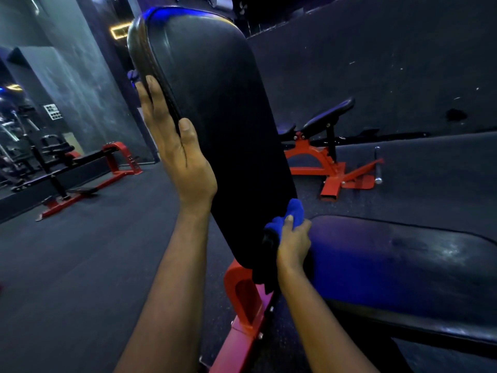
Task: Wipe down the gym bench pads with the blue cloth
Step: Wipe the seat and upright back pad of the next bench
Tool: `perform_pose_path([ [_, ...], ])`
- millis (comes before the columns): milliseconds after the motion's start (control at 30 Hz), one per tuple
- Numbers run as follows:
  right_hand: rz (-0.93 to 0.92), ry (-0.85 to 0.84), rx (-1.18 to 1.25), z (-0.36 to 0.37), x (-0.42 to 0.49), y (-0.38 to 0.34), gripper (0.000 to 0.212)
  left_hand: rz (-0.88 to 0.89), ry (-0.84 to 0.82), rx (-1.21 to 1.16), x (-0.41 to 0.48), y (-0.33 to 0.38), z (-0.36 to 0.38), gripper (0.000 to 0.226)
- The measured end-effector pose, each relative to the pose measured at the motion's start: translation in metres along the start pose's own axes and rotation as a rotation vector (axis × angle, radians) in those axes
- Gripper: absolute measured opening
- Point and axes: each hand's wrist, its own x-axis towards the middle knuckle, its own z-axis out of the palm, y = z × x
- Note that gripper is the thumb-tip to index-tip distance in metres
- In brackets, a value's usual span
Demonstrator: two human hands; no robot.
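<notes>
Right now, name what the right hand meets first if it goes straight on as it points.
Likely the back pad near its lower end, through the blue cloth the right hand grips.

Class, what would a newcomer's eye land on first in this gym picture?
The tall black back pad fills the centre, tilted up, with the left hand holding its side edge. At its lower end the right hand grips a bright blue cloth against it, beside the seat pad on the right.
</notes>
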Motion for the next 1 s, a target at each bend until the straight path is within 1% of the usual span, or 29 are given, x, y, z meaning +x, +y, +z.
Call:
perform_pose_path([
  [100,0.109,-0.014,-0.088,0.005,0.033,-0.019,0.042,-0.002,0.003,-0.017,-0.001,-0.001,0.001,0.046],
  [167,0.145,-0.006,-0.09,0.007,0.065,-0.033,0.043,-0.003,0.0,-0.03,-0.001,-0.002,0.001,0.046],
  [233,0.125,-0.007,-0.061,0.011,0.097,-0.042,0.043,-0.001,0.0,-0.022,-0.002,-0.002,0.001,0.047],
  [333,0.073,-0.095,-0.015,0.015,0.126,-0.051,0.04,-0.009,0.009,-0.011,-0.002,-0.001,0.001,0.047],
  [433,0.076,-0.173,-0.004,0.015,0.14,-0.059,0.038,-0.022,0.009,-0.004,-0.001,-0.001,0.001,0.047],
  [500,0.017,-0.213,-0.037,0.021,0.151,-0.073,0.039,-0.025,0.015,-0.007,0.0,-0.001,0.001,0.047],
  [567,-0.123,-0.266,-0.075,0.031,0.164,-0.099,0.036,-0.03,0.017,-0.007,0.0,0.0,0.001,0.048],
  [600,-0.197,-0.263,-0.067,0.036,0.165,-0.116,0.035,-0.032,0.017,-0.003,0.001,0.0,0.001,0.048],
  [667,-0.301,-0.249,0.003,0.039,0.162,-0.135,0.031,-0.039,0.01,-0.001,-0.001,0.002,0.001,0.048],
  [733,-0.322,-0.252,0.076,0.034,0.151,-0.124,0.022,-0.039,0.006,0.0,-0.001,0.003,0.001,0.049],
  [767,-0.298,-0.25,0.082,0.031,0.152,-0.107,0.02,-0.04,0.004,0.001,-0.001,0.002,0.001,0.049],
  [833,-0.194,-0.29,0.038,0.028,0.162,-0.066,0.03,-0.034,0.007,0.005,0.001,0.001,0.0,0.049],
  [900,-0.081,-0.272,0.011,0.026,0.171,-0.047,0.025,-0.04,0.006,0.006,0.001,0.002,0.001,0.049],
  [933,-0.036,-0.283,0.034,0.027,0.173,-0.052,0.022,-0.044,0.008,0.006,0.0,0.004,0.001,0.049],
  [967,-0.042,-0.305,0.034,0.028,0.17,-0.068,0.025,-0.049,0.01,0.002,-0.002,0.006,0.002,0.05],
  [1000,-0.102,-0.307,0.033,0.03,0.163,-0.091,0.03,-0.049,0.013,-0.003,-0.001,0.008,0.002,0.05],
])
